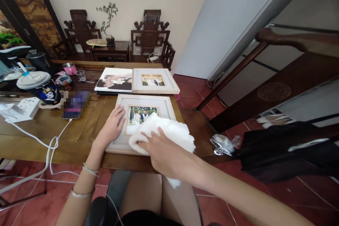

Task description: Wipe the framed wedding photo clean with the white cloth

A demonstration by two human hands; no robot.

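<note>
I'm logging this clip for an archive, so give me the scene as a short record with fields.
setting: wooden table in a room with carved chairs
left hand: left hand flat on the near photo frame, on its left side
right hand: right hand pressing a white cloth onto that frame
behind: second photo frame beside a photo album
left of table: lidded cup, power strip

Picture frame (144, 104): pale wood, wide white mat, colour photo of two figures at centre; lies flat, face up, at frame centre, near the lower table edge. White cloth (169, 132): fluffy, crumpled, spread over the frame's lower right part, covering that corner of the photo; one end hangs past the table edge.
</note>
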